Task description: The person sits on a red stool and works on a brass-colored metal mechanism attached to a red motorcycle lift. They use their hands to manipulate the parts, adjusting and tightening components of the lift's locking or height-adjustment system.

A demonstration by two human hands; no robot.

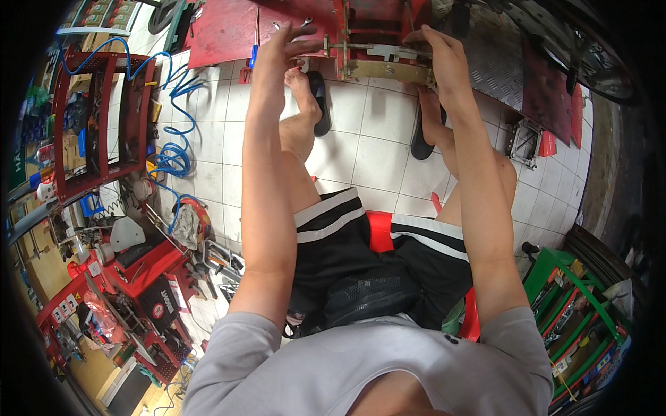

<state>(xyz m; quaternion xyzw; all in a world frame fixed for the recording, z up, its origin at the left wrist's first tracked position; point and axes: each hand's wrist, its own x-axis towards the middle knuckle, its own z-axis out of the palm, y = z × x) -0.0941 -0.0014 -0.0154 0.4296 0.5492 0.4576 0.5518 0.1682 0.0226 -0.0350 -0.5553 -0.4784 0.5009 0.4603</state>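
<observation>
A worn metal bracket assembly [388,69] spans the top middle, with a flat bar across it and a curved yellowish plate on its near side. At its left end is my left hand [286,48], fingers stretched out and apart, the tips close to the bar's end. My right hand [444,59] is bent round the right end of the assembly; the hand partly hides what it grips. A blue-handled screwdriver [254,55] lies beside my left wrist on the red lift platform [225,31]. Wrenches [306,22] lie on the platform beyond my left hand.
A coiled blue air hose [173,163] lies on white floor tiles [374,149] at the left, beside a red rack [90,125]. Lower left stands a red tool cart [149,263]. A green shelf rack [583,298] is at the lower right. A wheel [603,76] stands top right.
</observation>
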